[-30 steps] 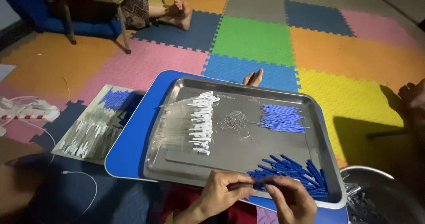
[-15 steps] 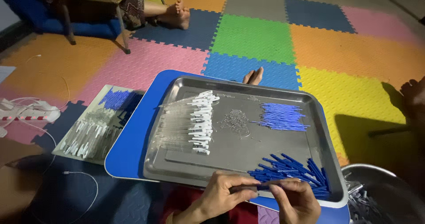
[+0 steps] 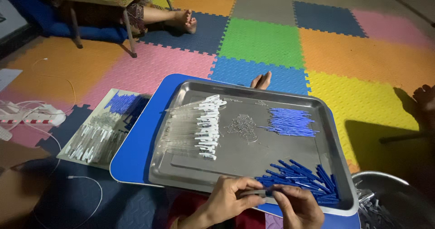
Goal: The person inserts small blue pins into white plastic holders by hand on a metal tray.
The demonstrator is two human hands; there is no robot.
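A steel tray (image 3: 244,159) lies on a blue board (image 3: 136,143) in front of me. My left hand (image 3: 226,199) and my right hand (image 3: 297,206) meet at the tray's near edge, both pinching one small dark tube-like piece (image 3: 256,193) between the fingertips. Just right of them lies a heap of dark blue caps (image 3: 299,174). Further back on the tray are a pile of thin light blue sticks (image 3: 290,121), a small cluster of tiny metal springs (image 3: 242,127) and a row of clear tubes with white ends (image 3: 199,127).
A flat board (image 3: 97,131) with more clear tubes and blue parts lies left of the blue board. A metal bowl (image 3: 394,202) with grey pieces sits at the lower right. White cables (image 3: 27,111) run at the left. Another person's feet (image 3: 183,18) rest on the coloured foam mats beside a small table.
My hands have stayed at the tray's near edge and closed together around the small piece. The view has shifted slightly; nothing on the tray has moved.
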